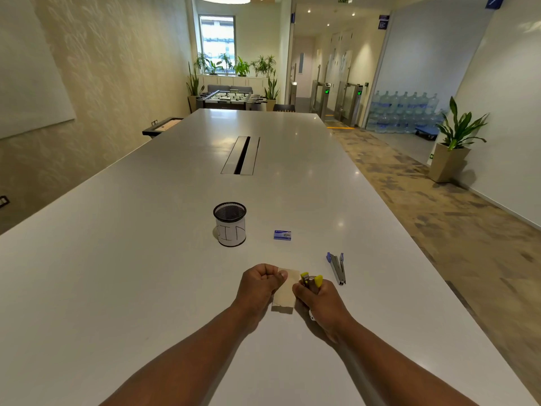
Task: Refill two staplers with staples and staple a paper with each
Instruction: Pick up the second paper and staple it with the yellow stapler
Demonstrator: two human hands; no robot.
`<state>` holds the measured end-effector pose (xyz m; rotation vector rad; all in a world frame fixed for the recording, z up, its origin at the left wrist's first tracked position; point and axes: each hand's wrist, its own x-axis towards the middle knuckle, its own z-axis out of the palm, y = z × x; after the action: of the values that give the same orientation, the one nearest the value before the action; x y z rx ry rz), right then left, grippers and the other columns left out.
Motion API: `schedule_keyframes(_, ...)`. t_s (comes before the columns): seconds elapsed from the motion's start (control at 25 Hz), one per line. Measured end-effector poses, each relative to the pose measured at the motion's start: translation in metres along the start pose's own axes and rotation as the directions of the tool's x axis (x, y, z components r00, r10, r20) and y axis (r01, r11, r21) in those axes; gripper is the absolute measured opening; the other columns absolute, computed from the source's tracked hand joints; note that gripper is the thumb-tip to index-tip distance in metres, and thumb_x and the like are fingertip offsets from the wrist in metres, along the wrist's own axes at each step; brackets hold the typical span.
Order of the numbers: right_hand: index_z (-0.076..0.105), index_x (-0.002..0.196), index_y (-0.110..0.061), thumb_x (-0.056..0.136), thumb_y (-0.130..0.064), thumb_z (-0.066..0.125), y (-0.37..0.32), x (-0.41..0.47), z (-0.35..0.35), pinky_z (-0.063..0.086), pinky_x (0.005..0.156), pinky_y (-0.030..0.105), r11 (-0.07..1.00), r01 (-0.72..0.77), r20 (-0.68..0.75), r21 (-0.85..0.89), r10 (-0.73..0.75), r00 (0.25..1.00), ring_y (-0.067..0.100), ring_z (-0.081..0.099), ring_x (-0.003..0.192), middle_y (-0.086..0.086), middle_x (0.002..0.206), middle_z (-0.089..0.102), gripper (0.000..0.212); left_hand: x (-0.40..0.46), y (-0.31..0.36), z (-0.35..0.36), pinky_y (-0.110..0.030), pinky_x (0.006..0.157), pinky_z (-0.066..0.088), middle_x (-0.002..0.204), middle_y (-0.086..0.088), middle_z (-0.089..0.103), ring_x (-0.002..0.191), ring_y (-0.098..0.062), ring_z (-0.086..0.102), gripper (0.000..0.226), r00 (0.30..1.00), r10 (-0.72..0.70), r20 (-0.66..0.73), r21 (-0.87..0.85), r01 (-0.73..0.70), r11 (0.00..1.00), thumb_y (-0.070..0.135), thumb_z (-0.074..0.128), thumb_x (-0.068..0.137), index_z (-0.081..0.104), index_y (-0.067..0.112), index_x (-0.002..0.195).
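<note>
My right hand (320, 303) grips a yellow stapler (311, 281), its front end pointing away from me at the right edge of a small beige paper (285, 291). My left hand (259, 284) is closed, its thumb pinching the paper's upper left corner. The paper is slightly lifted and casts a shadow on the white table (146, 273). A blue stapler (337, 268) lies opened out flat on the table, just right of my right hand. A small blue staple box (282, 235) sits further back.
A black mesh pen cup (230, 224) wrapped in white paper stands left of the staple box. A cable slot (241, 155) is set into the table's middle. The table's right edge runs along a carpeted walkway.
</note>
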<state>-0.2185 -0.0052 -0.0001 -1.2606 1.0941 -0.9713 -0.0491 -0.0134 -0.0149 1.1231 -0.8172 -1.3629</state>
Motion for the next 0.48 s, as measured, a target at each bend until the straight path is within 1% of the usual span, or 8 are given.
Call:
schedule_keyframes(0.08, 0.071, 0.063, -0.019, 0.098, -0.011, 0.064, -0.003, -0.0013, -0.0004, 0.05, 0.06, 0.022, 1.0, 0.001, 0.017, -0.001, -0.001, 1.0, 0.009, 0.062, 0.059, -0.004, 0.06, 0.065, 0.036, 0.0001, 0.0008, 0.0003, -0.039, 0.07, 0.061, 0.09, -0.017, 0.077, 0.081, -0.029, 0.075, 0.01, 1.0, -0.005, -0.017, 0.001, 0.005, 1.0, 0.012, 0.074, 0.093, 0.07, 0.002, 0.096)
schedule_keyframes(0.12, 0.068, 0.062, -0.017, 0.098, -0.011, 0.063, -0.0044, -0.002, -0.0016, 0.049, 0.058, 0.021, 1.0, 0.01, 0.032, -0.023, -0.009, 0.999, 0.01, 0.061, 0.057, -0.002, 0.059, 0.064, 0.037, -0.0001, 0.0007, -0.0002, -0.039, 0.07, 0.061, 0.091, -0.017, 0.077, 0.082, -0.029, 0.075, 0.012, 1.0, -0.006, -0.027, 0.0, 0.006, 1.0, 0.012, 0.074, 0.093, 0.07, 0.002, 0.097)
schedule_keyframes(0.2, 0.06, 0.062, -0.014, 0.096, -0.01, 0.063, -0.0063, -0.0028, -0.0021, 0.043, 0.056, 0.025, 0.994, 0.036, 0.052, -0.103, -0.03, 0.998, 0.016, 0.052, 0.057, 0.003, 0.058, 0.055, 0.034, 0.0003, 0.0002, -0.0017, -0.041, 0.073, 0.061, 0.095, -0.019, 0.077, 0.086, -0.031, 0.075, 0.015, 0.999, -0.005, -0.05, 0.003, 0.005, 1.0, 0.014, 0.074, 0.093, 0.07, 0.002, 0.1)
schedule_keyframes(0.28, 0.057, 0.064, -0.012, 0.094, -0.011, 0.063, -0.0064, -0.0027, -0.0019, 0.042, 0.056, 0.027, 0.982, 0.045, 0.044, -0.183, -0.038, 0.998, 0.017, 0.047, 0.058, 0.004, 0.058, 0.051, 0.031, 0.0013, -0.0008, -0.0023, -0.045, 0.079, 0.062, 0.102, -0.022, 0.076, 0.092, -0.035, 0.073, 0.018, 0.998, -0.005, -0.062, 0.019, 0.006, 1.0, 0.015, 0.073, 0.094, 0.069, 0.0, 0.103)
schedule_keyframes(0.4, 0.057, 0.068, 0.0, 0.095, -0.012, 0.063, -0.0062, -0.0036, -0.0032, 0.043, 0.058, 0.029, 0.976, 0.055, 0.039, -0.208, -0.048, 0.998, 0.016, 0.049, 0.06, 0.005, 0.061, 0.053, 0.03, 0.0011, -0.0012, -0.0019, -0.048, 0.084, 0.06, 0.107, -0.025, 0.074, 0.097, -0.038, 0.072, 0.021, 0.997, -0.005, -0.071, 0.026, 0.007, 1.0, 0.016, 0.073, 0.094, 0.068, -0.001, 0.105)
schedule_keyframes(0.44, 0.058, 0.071, 0.003, 0.095, -0.013, 0.064, -0.0064, -0.004, -0.0032, 0.043, 0.058, 0.027, 0.976, 0.056, 0.049, -0.21, -0.047, 0.998, 0.015, 0.05, 0.06, 0.005, 0.062, 0.054, 0.03, 0.0007, -0.0008, -0.0023, -0.047, 0.083, 0.06, 0.107, -0.024, 0.074, 0.097, -0.037, 0.072, 0.021, 0.997, -0.004, -0.071, 0.026, 0.006, 1.0, 0.017, 0.073, 0.094, 0.068, 0.0, 0.105)
schedule_keyframes(0.48, 0.06, 0.072, 0.002, 0.095, -0.014, 0.064, -0.007, -0.0048, -0.0032, 0.044, 0.058, 0.025, 0.976, 0.049, 0.061, -0.214, -0.037, 0.997, 0.014, 0.051, 0.06, 0.003, 0.062, 0.055, 0.028, 0.0001, -0.0006, -0.0028, -0.045, 0.082, 0.061, 0.106, -0.023, 0.074, 0.096, -0.036, 0.072, 0.02, 0.998, -0.004, -0.07, 0.027, 0.006, 1.0, 0.018, 0.073, 0.094, 0.068, 0.001, 0.104)
